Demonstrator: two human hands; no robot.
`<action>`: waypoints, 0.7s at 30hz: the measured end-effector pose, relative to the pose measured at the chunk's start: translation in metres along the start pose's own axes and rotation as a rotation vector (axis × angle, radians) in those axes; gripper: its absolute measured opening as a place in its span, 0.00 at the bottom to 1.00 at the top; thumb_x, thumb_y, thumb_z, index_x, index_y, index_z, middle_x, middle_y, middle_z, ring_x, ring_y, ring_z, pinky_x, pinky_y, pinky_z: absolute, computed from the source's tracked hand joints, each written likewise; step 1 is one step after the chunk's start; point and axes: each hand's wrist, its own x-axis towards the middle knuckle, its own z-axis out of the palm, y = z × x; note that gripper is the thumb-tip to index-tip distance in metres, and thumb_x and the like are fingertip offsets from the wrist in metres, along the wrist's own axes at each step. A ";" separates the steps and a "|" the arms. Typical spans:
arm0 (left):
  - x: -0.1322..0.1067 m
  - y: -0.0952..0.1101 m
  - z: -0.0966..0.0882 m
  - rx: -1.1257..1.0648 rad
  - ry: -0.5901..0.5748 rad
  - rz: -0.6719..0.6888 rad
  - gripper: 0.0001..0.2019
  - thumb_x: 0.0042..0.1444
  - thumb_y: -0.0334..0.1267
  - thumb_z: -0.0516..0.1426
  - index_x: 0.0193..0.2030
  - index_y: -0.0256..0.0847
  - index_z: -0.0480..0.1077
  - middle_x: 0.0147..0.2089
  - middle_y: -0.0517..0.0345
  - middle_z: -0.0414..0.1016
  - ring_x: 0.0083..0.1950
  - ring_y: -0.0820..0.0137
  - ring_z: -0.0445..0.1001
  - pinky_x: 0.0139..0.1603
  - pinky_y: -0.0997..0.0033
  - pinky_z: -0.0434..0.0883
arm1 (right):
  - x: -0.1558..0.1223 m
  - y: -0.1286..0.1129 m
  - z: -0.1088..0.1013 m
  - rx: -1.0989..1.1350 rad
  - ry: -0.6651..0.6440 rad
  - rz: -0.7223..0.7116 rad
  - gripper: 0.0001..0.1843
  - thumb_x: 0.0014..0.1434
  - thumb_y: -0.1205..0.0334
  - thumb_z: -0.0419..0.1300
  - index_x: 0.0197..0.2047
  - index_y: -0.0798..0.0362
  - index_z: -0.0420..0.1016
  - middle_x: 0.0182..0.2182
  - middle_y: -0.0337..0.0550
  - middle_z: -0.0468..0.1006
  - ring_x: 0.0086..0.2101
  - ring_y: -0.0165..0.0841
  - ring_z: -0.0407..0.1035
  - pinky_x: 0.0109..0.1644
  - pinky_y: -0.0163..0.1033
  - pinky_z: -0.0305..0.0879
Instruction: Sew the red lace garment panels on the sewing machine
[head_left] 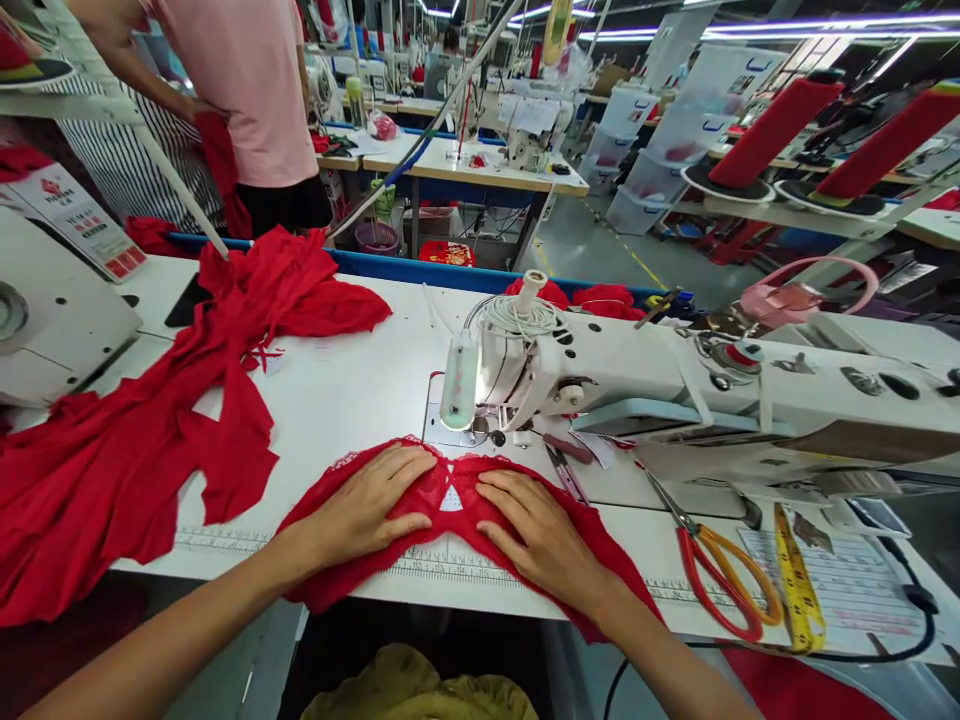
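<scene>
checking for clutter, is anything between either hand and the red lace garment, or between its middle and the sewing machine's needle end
Nothing visible: the left hand and right hand lie on the red lace garment, its middle just before the needle end of the sewing machine. Small snips lie off to the right.

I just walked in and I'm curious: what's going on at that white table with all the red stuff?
A person has the left hand and right hand laid on a red lacy piece, one on each side of its middle. It lies at the front of the white table, just before the sewing machine. A heap of red cloth lies to the left. Scissors and a yellow tape measure lie to the right.
</scene>
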 end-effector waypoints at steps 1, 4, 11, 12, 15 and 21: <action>0.003 0.005 -0.003 -0.023 0.009 -0.024 0.26 0.65 0.43 0.58 0.68 0.44 0.59 0.67 0.46 0.67 0.67 0.56 0.66 0.67 0.52 0.68 | 0.002 -0.004 -0.002 0.018 0.026 0.001 0.18 0.69 0.62 0.55 0.60 0.49 0.71 0.55 0.50 0.76 0.55 0.41 0.71 0.59 0.52 0.72; 0.009 0.027 0.002 -0.090 0.181 -0.161 0.16 0.69 0.36 0.51 0.62 0.43 0.64 0.59 0.49 0.74 0.60 0.61 0.73 0.61 0.57 0.73 | 0.013 -0.021 -0.002 0.110 0.128 0.023 0.19 0.70 0.70 0.49 0.59 0.49 0.70 0.53 0.49 0.77 0.54 0.37 0.72 0.59 0.48 0.72; 0.008 0.017 0.033 0.007 0.213 -0.132 0.22 0.68 0.46 0.53 0.65 0.40 0.61 0.63 0.42 0.70 0.65 0.54 0.68 0.64 0.50 0.71 | 0.034 -0.018 0.017 0.081 0.064 0.033 0.17 0.69 0.61 0.56 0.59 0.53 0.69 0.52 0.53 0.78 0.55 0.44 0.70 0.61 0.55 0.70; 0.007 0.011 0.031 0.014 0.173 -0.108 0.25 0.67 0.47 0.54 0.66 0.40 0.59 0.64 0.42 0.69 0.66 0.54 0.68 0.64 0.51 0.71 | 0.033 -0.014 0.019 0.074 0.050 0.028 0.20 0.68 0.59 0.58 0.60 0.54 0.67 0.53 0.54 0.77 0.57 0.45 0.69 0.62 0.56 0.69; 0.007 -0.001 0.022 0.034 0.108 -0.068 0.30 0.66 0.49 0.56 0.70 0.41 0.55 0.67 0.42 0.66 0.68 0.54 0.65 0.66 0.51 0.68 | 0.029 -0.007 0.019 0.055 0.013 0.031 0.27 0.66 0.53 0.61 0.64 0.55 0.64 0.57 0.56 0.74 0.60 0.46 0.66 0.63 0.57 0.67; 0.010 0.000 0.016 0.108 0.033 -0.122 0.36 0.64 0.51 0.56 0.73 0.42 0.49 0.70 0.44 0.62 0.69 0.53 0.62 0.65 0.52 0.67 | 0.026 -0.003 0.015 0.037 -0.023 0.030 0.33 0.64 0.50 0.63 0.67 0.55 0.61 0.61 0.56 0.71 0.62 0.46 0.64 0.66 0.58 0.64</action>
